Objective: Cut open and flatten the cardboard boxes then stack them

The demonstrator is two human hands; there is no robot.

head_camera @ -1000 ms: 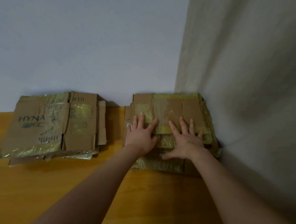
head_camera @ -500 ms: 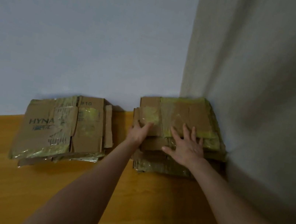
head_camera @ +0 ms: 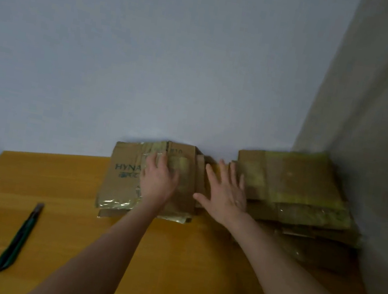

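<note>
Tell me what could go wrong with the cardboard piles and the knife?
The left pile is uneven under the left hand, so sheets might slide out if it is moved. The right pile is tall and ragged; adding more could make it slip. The knife lies loose on the table, where an arm might bump it.

Plain room, perhaps a home: wooden table point(head_camera: 193, 273) against bare wall point(head_camera: 152, 51) (curtain point(head_camera: 385, 101) beside).
</note>
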